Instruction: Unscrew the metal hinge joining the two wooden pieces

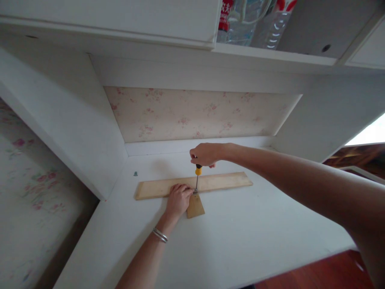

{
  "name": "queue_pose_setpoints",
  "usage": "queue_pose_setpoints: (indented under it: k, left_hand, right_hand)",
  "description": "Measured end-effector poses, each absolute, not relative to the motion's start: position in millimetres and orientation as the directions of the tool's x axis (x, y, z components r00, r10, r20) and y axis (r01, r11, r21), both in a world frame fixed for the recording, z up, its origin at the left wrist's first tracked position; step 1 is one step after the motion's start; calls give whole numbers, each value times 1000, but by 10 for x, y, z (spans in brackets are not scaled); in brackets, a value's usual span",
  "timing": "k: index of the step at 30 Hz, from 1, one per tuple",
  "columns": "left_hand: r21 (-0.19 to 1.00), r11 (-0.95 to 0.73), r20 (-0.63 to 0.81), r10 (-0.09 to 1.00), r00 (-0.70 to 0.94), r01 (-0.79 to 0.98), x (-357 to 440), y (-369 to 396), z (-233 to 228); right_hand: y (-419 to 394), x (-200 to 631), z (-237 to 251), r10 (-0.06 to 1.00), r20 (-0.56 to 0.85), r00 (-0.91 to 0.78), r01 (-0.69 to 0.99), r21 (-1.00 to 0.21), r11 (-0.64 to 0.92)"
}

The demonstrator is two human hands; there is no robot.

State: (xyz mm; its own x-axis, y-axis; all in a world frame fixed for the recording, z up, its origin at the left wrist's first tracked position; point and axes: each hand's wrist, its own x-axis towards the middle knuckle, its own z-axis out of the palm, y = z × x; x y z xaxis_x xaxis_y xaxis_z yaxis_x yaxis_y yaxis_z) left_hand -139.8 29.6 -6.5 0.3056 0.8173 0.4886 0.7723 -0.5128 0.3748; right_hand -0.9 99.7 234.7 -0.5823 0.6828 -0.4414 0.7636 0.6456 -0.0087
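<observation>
A long pale wooden board (222,180) lies flat on the white desk (240,237), and a short wooden piece (195,206) juts out from its near edge. My right hand (206,154) grips the top of a screwdriver (197,176) with a yellow and black handle, held upright with its tip at the joint of the two pieces. My left hand (178,197) presses down on the board just left of the tip, fingers by the shaft. A silver bracelet (159,235) sits on my left wrist.
A small dark object (135,174) lies on the desk near the left wall. Floral wallpaper (195,114) backs the alcove. Plastic bottles (255,22) stand on the shelf above. A flowered bedspread (27,192) is at left; red wood floor (319,273) shows below right.
</observation>
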Motion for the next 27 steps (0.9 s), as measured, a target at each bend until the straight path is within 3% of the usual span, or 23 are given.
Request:
queue_pose_setpoints:
  k: [4, 9, 14, 18, 24, 27]
  left_hand:
    - [379, -514, 490, 817, 304, 769, -1396, 290, -56]
    - [379, -506, 496, 818, 292, 775, -1398, 283, -51]
    - [376, -515, 497, 814, 301, 770, -1403, 290, -63]
    - [375, -512, 499, 814, 297, 773, -1404, 293, -71]
    - [376, -516, 506, 810, 296, 770, -1399, 290, -62]
    - [374, -512, 503, 812, 295, 773, -1395, 289, -55]
  right_hand:
    - [981, -11, 2361, 636, -397, -661, 702, -28, 712]
    - [950, -40, 2397, 711, -497, -498, 815, 14, 580]
    - [951, -31, 2393, 636, -396, -662, 681, 36, 732]
    - [942, -24, 2406, 708, -505, -494, 806, 40, 591]
    - [932, -3, 2373, 615, -329, -717, 625, 87, 776]
    - [910, -9, 2385, 686, -381, -620, 730, 41, 683]
